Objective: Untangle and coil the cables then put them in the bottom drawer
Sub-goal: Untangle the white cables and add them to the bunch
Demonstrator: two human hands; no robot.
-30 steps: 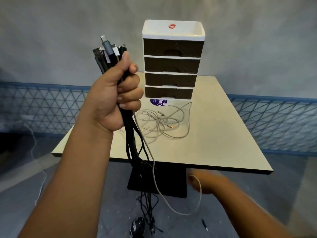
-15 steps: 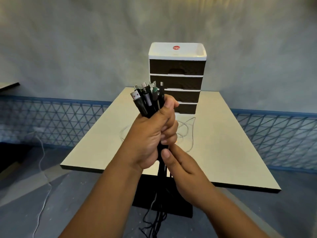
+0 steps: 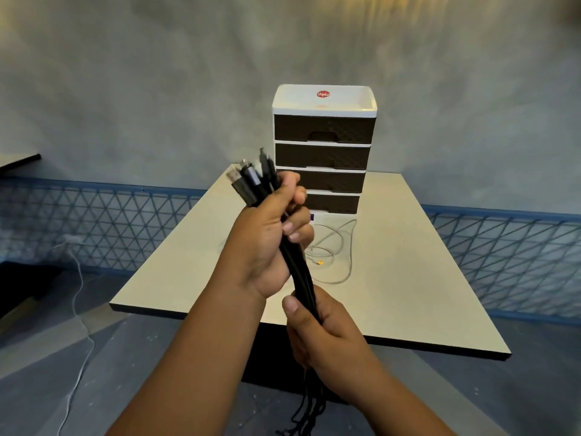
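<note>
My left hand [image 3: 267, 243] grips a bundle of black cables [image 3: 298, 272] near their plug ends, which stick up to the left of the fist. My right hand [image 3: 317, 332] grips the same bundle lower down, below the table's front edge. The cable tails hang toward the floor. A loose pale cable [image 3: 336, 247] lies tangled on the cream table [image 3: 408, 278]. The drawer unit [image 3: 323, 146] stands at the table's far end, all its dark drawers closed; the bottom drawer [image 3: 333, 202] is partly hidden behind my left hand.
A white cable [image 3: 78, 297] trails over the grey floor at the left. A blue lattice fence [image 3: 94, 225] runs along the wall behind the table. Another table's corner [image 3: 19, 162] shows at the far left.
My right hand came up from below the table and took hold of the bundle under my left hand, then slid down it. The bundle has dropped lower and tilted left.
</note>
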